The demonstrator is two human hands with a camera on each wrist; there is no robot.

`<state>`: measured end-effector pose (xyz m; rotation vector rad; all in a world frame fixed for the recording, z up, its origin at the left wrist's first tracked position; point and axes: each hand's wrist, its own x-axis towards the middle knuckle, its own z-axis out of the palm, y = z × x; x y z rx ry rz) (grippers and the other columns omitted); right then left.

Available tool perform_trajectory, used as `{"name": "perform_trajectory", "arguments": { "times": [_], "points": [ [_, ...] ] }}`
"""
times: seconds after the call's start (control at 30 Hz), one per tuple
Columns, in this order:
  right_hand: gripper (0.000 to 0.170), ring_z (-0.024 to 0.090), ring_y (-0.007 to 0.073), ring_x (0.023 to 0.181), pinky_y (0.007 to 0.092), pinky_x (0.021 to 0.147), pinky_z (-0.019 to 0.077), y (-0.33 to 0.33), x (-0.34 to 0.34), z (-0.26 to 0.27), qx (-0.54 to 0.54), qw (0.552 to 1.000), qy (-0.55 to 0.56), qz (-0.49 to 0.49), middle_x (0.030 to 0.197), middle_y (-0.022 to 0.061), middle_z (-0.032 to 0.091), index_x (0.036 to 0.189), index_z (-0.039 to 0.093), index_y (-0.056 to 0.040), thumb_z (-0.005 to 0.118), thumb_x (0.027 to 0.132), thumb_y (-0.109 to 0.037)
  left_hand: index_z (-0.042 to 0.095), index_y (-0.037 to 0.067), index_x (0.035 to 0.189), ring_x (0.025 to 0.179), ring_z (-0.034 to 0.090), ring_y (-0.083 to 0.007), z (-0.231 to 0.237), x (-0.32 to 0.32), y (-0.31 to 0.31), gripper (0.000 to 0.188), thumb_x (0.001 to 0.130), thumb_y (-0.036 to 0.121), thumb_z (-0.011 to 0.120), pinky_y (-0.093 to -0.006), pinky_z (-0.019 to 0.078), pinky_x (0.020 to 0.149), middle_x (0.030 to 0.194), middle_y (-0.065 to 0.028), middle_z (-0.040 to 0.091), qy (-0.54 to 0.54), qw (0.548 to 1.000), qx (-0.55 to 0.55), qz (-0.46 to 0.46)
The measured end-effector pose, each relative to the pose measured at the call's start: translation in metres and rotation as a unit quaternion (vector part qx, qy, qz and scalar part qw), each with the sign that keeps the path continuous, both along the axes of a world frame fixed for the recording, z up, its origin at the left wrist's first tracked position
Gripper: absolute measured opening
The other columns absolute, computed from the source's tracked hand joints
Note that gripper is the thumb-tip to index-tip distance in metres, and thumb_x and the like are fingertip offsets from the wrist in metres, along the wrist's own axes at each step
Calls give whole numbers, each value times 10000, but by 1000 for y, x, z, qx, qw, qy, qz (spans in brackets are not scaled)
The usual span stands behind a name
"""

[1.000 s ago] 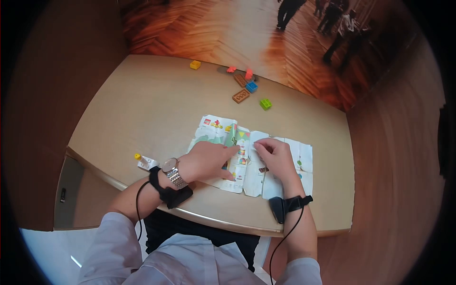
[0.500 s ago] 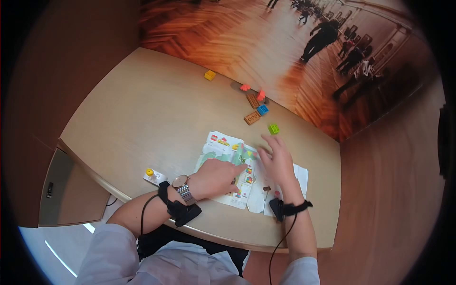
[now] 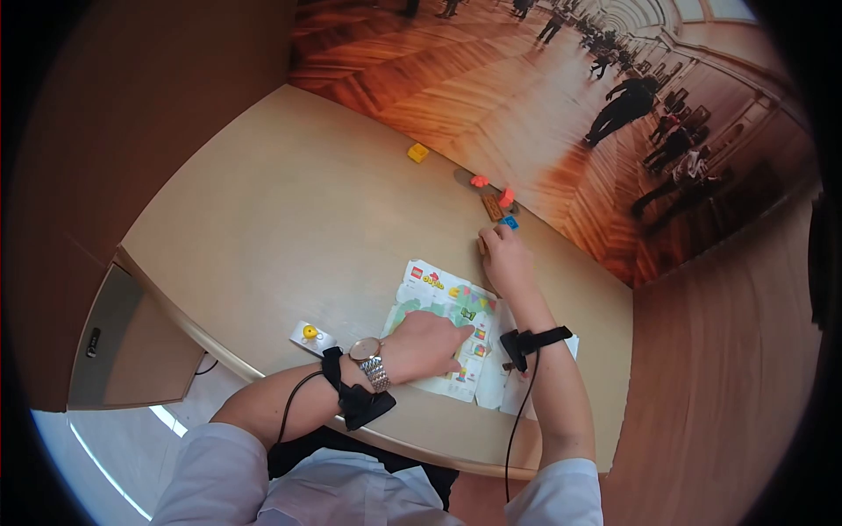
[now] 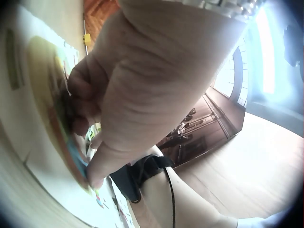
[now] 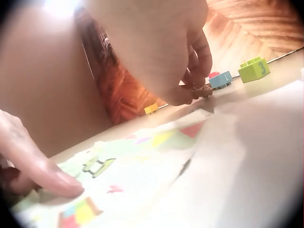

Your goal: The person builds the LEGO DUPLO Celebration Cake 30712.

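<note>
My left hand [image 3: 428, 344] rests over an unfolded Lego Duplo leaflet [image 3: 421, 294]. Its index finger is stretched onto the printed pictures, thumb spread apart, other fingers bent beneath. Beyond the leaflet's far edge, my right hand [image 3: 509, 261] pinches a brown brick [image 5: 203, 91] between thumb and fingers, low at the table; most of that brick is covered by the fingers. Just past those fingertips lie a blue brick [image 3: 509, 223] marked 1 and a second brown brick [image 3: 492, 208]. A green brick [image 5: 254, 70] marked 3 shows in the right wrist view, hidden in the head view.
Two coral pieces, one here [image 3: 479, 181], lie by the back panel, with a yellow brick [image 3: 418, 153] farther left. A white brick [image 3: 325, 343] with a yellow-topped piece stands near the front edge, beside my left wrist. A photo-printed panel [image 3: 491, 114] borders the table's back.
My right hand has left the leaflet, reached toward the bricks at the back and taken hold of a brown brick. The left hand stays on the leaflet. The head view has shifted.
</note>
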<state>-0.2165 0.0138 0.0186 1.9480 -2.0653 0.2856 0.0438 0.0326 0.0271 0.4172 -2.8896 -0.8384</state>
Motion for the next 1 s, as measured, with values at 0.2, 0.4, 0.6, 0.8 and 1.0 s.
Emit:
{"name": "perform_trajectory", "arguments": {
  "times": [0.2,0.4,0.6,0.8,1.0],
  "points": [
    [300,750,287,1147,401,887,643,85,67,62,-38,908,-416,-37,1286,121,710,1186,640,-56,722,905,12,658,95,1440,960,759,-392,1,0,-1,612,921,383,807,-512,581,831,987,-175,777,-4,1000,17,-11],
    [361,706,227,1217,371,1001,601,212,106,43,-53,775,-629,12,1299,110,736,1242,629,-44,772,915,9,667,78,1414,1027,741,-404,3,-1,-3,593,931,399,787,-518,563,879,1042,-204,768,-4,1000,19,-11],
    [351,723,237,1179,380,1007,585,276,148,12,62,843,-534,-13,1315,100,765,1227,686,-41,788,895,7,642,69,1471,1043,731,-409,7,2,-6,649,934,402,788,-517,558,888,1084,-216,762,0,1000,25,-18],
    [346,701,366,1130,436,991,582,266,150,-9,-14,920,-387,66,1262,130,763,1171,739,-49,830,838,-32,597,63,1507,927,737,-402,19,0,-2,705,921,395,805,-495,564,799,978,-186,758,4,999,22,-31],
    [311,687,372,1150,451,1005,568,267,149,-4,-24,919,-384,85,1248,144,748,1167,755,-42,819,863,-60,746,81,1154,915,732,-378,43,25,25,389,898,364,818,-482,569,794,949,-154,732,-29,996,-29,-74]
  ]
}}
